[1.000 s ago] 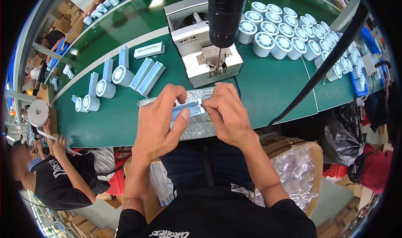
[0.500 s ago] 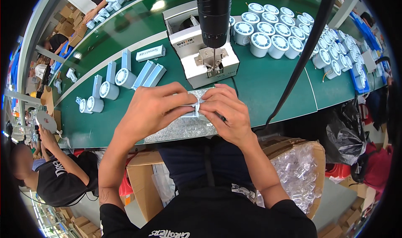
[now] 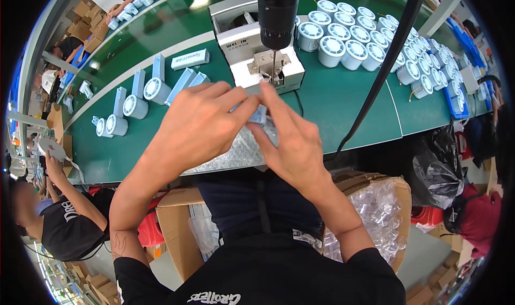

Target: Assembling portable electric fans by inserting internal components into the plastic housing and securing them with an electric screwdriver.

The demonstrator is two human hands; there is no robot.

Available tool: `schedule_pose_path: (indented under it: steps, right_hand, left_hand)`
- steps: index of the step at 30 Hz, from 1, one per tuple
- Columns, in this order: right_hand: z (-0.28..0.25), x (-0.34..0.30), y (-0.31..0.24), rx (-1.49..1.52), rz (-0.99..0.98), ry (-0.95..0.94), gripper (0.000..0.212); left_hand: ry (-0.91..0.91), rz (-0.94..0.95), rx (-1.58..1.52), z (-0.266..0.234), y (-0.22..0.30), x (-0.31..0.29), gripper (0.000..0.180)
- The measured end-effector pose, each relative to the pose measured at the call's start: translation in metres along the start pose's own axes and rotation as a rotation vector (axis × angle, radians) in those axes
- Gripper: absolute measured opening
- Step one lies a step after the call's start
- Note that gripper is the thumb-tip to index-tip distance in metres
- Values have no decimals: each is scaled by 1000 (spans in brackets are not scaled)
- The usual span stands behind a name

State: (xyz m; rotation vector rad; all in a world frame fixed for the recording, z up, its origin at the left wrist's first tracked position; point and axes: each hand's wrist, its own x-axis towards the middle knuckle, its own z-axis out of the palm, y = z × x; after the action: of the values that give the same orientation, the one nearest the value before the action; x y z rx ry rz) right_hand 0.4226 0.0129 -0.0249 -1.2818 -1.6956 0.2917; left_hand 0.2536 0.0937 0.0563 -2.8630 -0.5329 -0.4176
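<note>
Both my hands meet above a silvery pad [image 3: 228, 160] at the bench's near edge. Between their fingertips is a light blue plastic part [image 3: 258, 114], mostly covered, so its full shape does not show. My left hand [image 3: 201, 117] pinches it from the left, fingers bent over it. My right hand [image 3: 292, 144] holds its right side between thumb and fingers, the index finger stretched up near the front of a white screw feeder [image 3: 252, 58]. A black electric screwdriver [image 3: 278, 15] hangs upright over the feeder, its thin bit pointing down.
Several light blue handle pieces [image 3: 138, 83] and round slotted housings [image 3: 156, 91] stand at left. Many more housings [image 3: 332, 49] fill the right. A black cable [image 3: 375, 90] crosses on the right. Below the bench is a carton of clear plastic pieces [image 3: 370, 219]. A co-worker [image 3: 75, 219] sits at left.
My hands have moved slightly away from me, toward the screw feeder. The light blue part has turned between them, and my right index finger has straightened upward.
</note>
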Motion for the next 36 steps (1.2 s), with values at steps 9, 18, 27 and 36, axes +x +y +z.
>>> schedule_pose_path:
  steps: [9, 18, 27, 36]
  right_hand:
    - [4, -12, 13, 350, 165, 137, 43]
    - [23, -27, 26, 748, 354, 220, 58]
    - [0, -8, 26, 517, 336, 206, 47]
    - [-25, 2, 44, 466, 279, -76, 49]
  left_hand:
    - [409, -104, -4, 29, 27, -6, 31]
    - [413, -819, -631, 98, 141, -38, 96]
    - [158, -494, -864, 78, 37, -38, 89]
    - [426, -647, -795, 93, 79, -30, 79]
